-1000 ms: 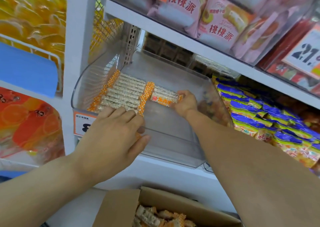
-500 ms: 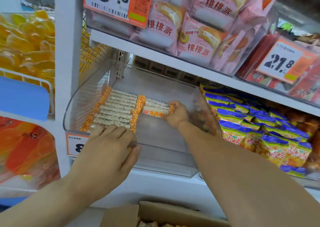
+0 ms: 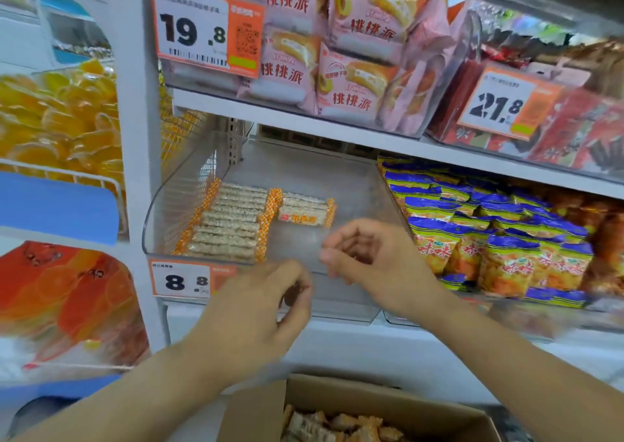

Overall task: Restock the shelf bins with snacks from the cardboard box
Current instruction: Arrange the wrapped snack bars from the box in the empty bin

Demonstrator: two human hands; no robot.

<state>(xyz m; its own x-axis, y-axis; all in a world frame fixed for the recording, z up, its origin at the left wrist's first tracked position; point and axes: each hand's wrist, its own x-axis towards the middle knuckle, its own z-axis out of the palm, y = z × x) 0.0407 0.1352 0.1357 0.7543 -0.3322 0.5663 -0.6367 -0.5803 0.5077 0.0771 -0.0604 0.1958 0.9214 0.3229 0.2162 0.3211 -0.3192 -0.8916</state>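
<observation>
A clear shelf bin (image 3: 351, 185) holds a neat row of snack bars (image 3: 229, 225) with orange checked ends along its left side, and a short second row of snack bars (image 3: 305, 210) beside it. My left hand (image 3: 256, 310) hovers in front of the bin's front wall, fingers loosely curled and holding nothing. My right hand (image 3: 374, 259) hangs at the bin's front rim, fingers loosely curled, nothing in it. Below, the open cardboard box (image 3: 388, 404) shows more of the same bars (image 3: 331, 424) piled inside.
A price tag 8.8 (image 3: 184, 279) is on the bin front. Blue and yellow snack bags (image 3: 499, 239) fill the bin to the right. Pink cake packs (image 3: 337, 53) sit on the shelf above. Orange jelly bags (image 3: 60, 120) fill the left section.
Both hands have drawn back out of the bin toward me. My right hand let go of the second row of bars, and my left left the front of the first row.
</observation>
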